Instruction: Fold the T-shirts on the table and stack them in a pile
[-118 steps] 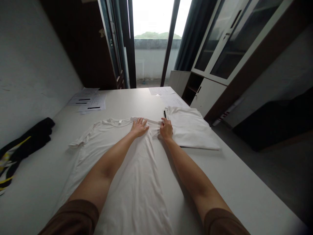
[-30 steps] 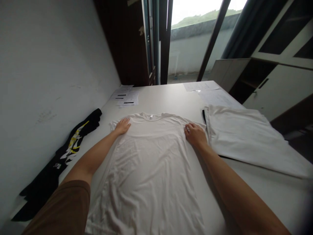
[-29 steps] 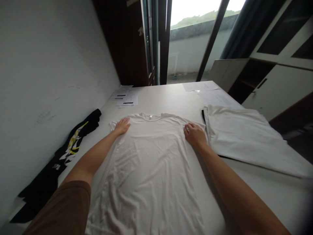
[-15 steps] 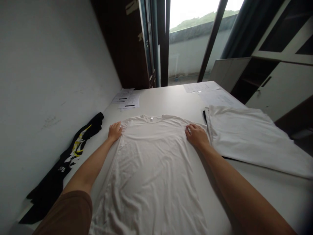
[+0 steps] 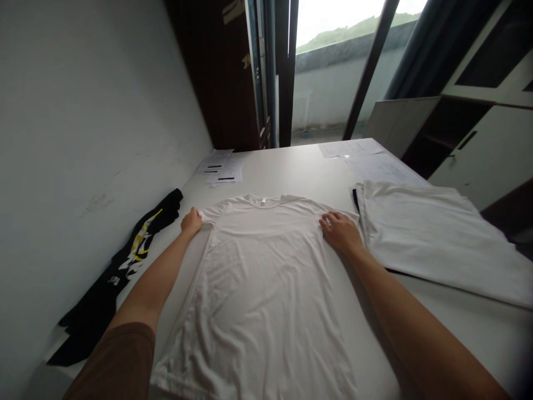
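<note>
A white T-shirt [image 5: 266, 278] lies spread on the white table, its neckline with a small label at the far end and its body wrinkled toward me. My left hand [image 5: 192, 221] is closed on the end of the left sleeve, which is drawn out to the side. On the right sleeve, near the armpit, rests my right hand [image 5: 340, 229], its fingers apart and lightly bent over the cloth. The tip of that sleeve shows just past the hand.
Folded white cloth [image 5: 437, 239] with a dark layer beneath lies at the right. A black garment with yellow and white print [image 5: 125, 266] lies along the wall at left. Paper sheets [image 5: 225, 169] sit at the table's far left, and more papers [image 5: 353, 149] at far right.
My left hand has moved outward to the left and closed on the sleeve end, pulling the sleeve out from the shirt's side. My right hand stays on the right sleeve.
</note>
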`<action>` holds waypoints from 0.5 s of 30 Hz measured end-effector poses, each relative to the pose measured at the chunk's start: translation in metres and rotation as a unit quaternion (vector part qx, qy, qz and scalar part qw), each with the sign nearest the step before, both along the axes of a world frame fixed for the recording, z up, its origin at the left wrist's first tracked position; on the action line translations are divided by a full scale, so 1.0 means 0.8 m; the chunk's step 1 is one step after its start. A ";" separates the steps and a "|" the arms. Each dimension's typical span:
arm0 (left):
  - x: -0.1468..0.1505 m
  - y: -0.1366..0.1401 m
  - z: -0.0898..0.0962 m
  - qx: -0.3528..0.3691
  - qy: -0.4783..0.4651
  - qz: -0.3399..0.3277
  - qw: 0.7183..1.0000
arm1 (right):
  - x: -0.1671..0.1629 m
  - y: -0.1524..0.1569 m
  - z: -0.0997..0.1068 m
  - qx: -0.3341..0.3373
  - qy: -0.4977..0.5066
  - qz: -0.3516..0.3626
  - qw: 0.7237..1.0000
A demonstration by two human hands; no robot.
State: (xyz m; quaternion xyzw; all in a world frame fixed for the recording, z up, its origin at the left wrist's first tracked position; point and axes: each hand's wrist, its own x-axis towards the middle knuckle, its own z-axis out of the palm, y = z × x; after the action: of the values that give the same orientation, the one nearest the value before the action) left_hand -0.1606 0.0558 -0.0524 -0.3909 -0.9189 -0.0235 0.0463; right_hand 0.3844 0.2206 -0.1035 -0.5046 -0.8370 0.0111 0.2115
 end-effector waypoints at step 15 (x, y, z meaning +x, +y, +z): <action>0.064 0.046 -0.018 -0.025 0.032 -0.248 0.968 | -0.002 -0.004 0.000 0.007 -0.005 -0.009 1.000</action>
State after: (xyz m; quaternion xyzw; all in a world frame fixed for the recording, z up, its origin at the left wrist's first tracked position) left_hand -0.1097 0.0928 -0.0672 -0.6086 -0.7913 0.0011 0.0591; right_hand 0.3832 0.2172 -0.1033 -0.5110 -0.8333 0.0006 0.2109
